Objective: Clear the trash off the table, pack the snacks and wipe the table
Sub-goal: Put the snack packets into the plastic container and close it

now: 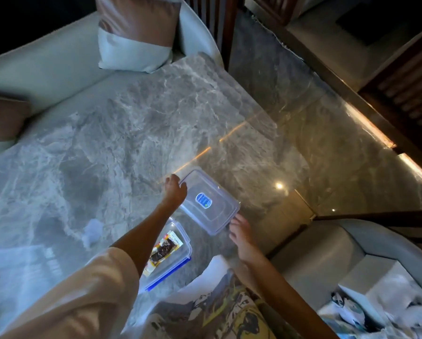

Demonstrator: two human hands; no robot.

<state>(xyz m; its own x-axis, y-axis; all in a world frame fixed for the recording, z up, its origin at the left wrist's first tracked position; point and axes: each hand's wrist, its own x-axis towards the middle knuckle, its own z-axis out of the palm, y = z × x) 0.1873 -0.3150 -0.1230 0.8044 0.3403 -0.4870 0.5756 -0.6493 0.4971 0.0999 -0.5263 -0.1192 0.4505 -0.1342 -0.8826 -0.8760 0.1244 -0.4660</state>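
A clear plastic lid [211, 201] with a blue label lies near the right edge of the grey marble table [112, 133]. My left hand [174, 192] grips its left end. My right hand [239, 228] touches its near right corner with fingers spread. Below the lid stands a clear container [178, 255] with blue clips, holding snack packets [162, 250]; my left forearm covers part of it. A crumpled white tissue [92, 232] rests on the table to the left.
A white sofa [46, 59] with cushions [134, 33] curves behind the table. A grey seat [332, 253] at the right carries a bag of crumpled trash [366, 311]. A patterned cloth [217, 307] lies at the near edge. White paper [16, 263] sits at the near left.
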